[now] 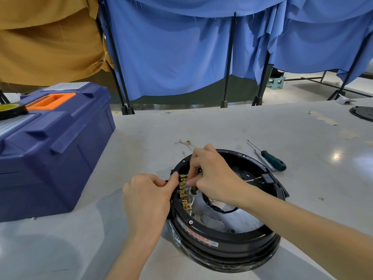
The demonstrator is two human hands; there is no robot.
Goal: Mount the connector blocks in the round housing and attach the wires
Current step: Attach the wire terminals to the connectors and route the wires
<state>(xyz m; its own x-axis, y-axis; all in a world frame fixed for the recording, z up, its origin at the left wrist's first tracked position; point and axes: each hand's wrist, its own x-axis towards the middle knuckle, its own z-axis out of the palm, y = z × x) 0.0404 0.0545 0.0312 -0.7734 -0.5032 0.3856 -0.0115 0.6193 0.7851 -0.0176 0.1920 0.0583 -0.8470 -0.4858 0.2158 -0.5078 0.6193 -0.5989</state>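
Observation:
The round black housing (pixel 226 237) lies on the grey table. A connector block with a row of brass terminals (pixel 184 192) sits inside its left rim. My left hand (pixel 148 196) grips the housing's left rim beside that block, thumb against the top terminals. My right hand (pixel 210 174) reaches in from the right and pinches something small at the upper terminals, where thin white wires (pixel 189 196) run; what it pinches is hidden by the fingers. A second black connector block (pixel 267 178) sits at the right rim with a wire (pixel 251 180) attached.
A blue toolbox (pixel 50 142) with an orange handle stands at the left, a tape roll (pixel 11 110) on top. A green-handled screwdriver (pixel 272 159) and a thin tool lie behind the housing. Loose terminals with wires (pixel 186 142) lie further back. Blue curtains hang beyond the table.

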